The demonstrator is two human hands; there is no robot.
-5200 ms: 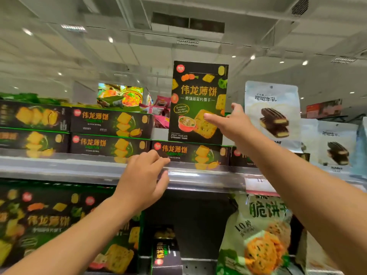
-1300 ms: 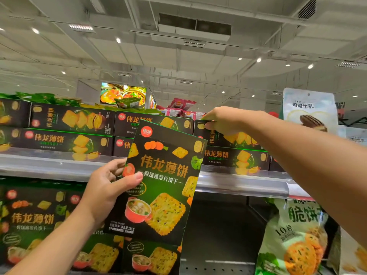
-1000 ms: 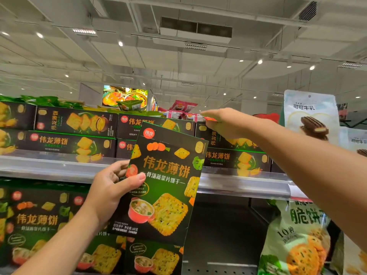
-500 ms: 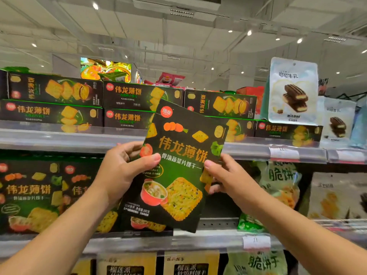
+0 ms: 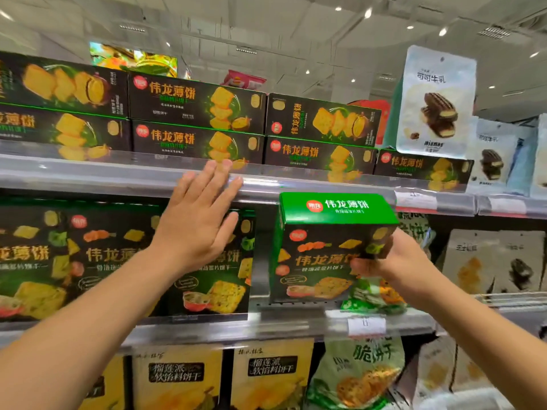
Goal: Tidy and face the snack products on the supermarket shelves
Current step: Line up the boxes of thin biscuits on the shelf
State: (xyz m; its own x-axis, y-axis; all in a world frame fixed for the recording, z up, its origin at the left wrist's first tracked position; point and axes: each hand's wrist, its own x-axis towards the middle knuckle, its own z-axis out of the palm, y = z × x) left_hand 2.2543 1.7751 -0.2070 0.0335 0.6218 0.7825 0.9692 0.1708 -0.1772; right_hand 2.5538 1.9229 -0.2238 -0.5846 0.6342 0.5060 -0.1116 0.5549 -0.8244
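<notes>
The left hand (image 5: pixel 195 229) lies flat, fingers straight, against the upright boxes (image 5: pixel 124 261) at the middle shelf's (image 5: pixel 207 327) front edge. Just right, the right hand (image 5: pixel 393 261) grips a cracker box (image 5: pixel 319 255) standing upright there, long axis vertical, printed face forward.

One cracker box (image 5: pixel 322 261) stands on the middle shelf (image 5: pixel 296 321), right of the upright boxes (image 5: pixel 97 261).

White ceiling (image 5: pixel 296 31) with spot lights (image 5: pixel 368 13) and vents (image 5: pixel 492 32).
</notes>
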